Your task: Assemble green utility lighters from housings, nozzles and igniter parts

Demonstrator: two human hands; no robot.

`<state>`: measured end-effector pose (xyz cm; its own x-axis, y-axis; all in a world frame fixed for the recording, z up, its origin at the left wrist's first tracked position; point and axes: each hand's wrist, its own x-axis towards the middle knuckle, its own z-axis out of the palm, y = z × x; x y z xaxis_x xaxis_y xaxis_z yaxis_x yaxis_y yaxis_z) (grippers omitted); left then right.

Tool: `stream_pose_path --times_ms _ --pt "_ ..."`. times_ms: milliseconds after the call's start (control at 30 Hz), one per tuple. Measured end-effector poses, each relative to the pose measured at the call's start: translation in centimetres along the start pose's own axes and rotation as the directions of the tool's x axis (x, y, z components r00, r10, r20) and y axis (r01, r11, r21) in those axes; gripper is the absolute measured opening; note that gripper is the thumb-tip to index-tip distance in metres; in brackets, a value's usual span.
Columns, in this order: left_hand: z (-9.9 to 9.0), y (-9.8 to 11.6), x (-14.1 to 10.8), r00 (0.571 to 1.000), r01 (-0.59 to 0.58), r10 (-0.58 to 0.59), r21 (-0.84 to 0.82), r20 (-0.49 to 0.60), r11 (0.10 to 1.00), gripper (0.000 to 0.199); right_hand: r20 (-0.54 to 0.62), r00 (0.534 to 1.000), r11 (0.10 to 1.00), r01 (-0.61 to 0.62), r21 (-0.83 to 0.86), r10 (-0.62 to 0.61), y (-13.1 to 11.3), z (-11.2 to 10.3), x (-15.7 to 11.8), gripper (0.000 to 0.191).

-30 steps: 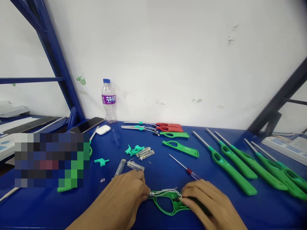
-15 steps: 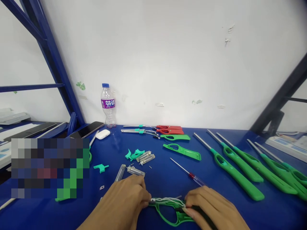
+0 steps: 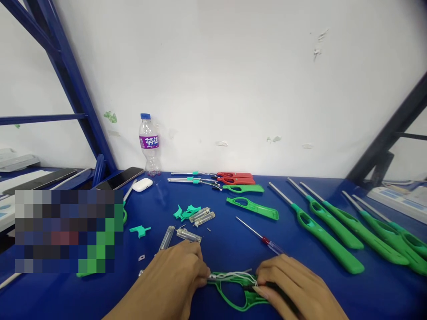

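Note:
At the bottom centre, a green lighter half-shell (image 3: 233, 302) lies open side up, with white wires (image 3: 233, 275) running along its top edge. My left hand (image 3: 182, 271) pinches the narrow end, where a metal rod meets the shell. The fingers of my right hand (image 3: 288, 282) are closed on the handle part, near a dark piece and the wire ends. A screwdriver (image 3: 263, 240) with a red and clear handle lies just beyond my right hand. Clear fuel tanks (image 3: 188, 235) and teal triggers (image 3: 140, 230) are beyond my left hand.
Several assembled green lighters (image 3: 330, 240) lie at the right. Red half-shells (image 3: 235, 178) with rods and a loose green shell (image 3: 252, 208) are near the wall. A bottle (image 3: 150, 146), a white case (image 3: 142, 184) and a phone (image 3: 120, 178) stand or lie at back left.
The view has shifted slightly. Both hands keep their hold on the green shell, and the white wires between them bow slightly differently.

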<state>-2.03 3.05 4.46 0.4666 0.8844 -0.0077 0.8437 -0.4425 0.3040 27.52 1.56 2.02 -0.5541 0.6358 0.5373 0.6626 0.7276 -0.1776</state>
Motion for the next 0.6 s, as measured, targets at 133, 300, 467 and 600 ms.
stream_pose_path --times_ms 133,300,467,600 --pt "-0.70 0.44 0.09 1.000 0.010 -0.009 -0.020 0.021 1.000 0.029 -0.008 1.000 0.999 -0.015 0.034 0.015 -0.18 -0.01 -0.07 0.014" --pt "-1.01 0.84 0.14 0.997 0.000 -0.002 0.023 0.075 1.000 0.033 -0.026 1.000 0.998 -0.016 0.060 0.018 -0.35 0.08 -0.09 0.011" --pt "-0.93 0.91 0.24 0.999 -0.005 0.004 0.021 0.046 1.000 0.026 -0.078 0.997 0.997 0.027 0.069 -0.022 -0.50 -0.01 -0.17 0.010" --pt "-1.09 1.02 0.25 0.999 0.005 -0.006 0.017 0.040 1.000 0.031 -0.104 0.993 0.996 0.059 0.064 -0.052 -0.48 -0.09 -0.16 0.008"
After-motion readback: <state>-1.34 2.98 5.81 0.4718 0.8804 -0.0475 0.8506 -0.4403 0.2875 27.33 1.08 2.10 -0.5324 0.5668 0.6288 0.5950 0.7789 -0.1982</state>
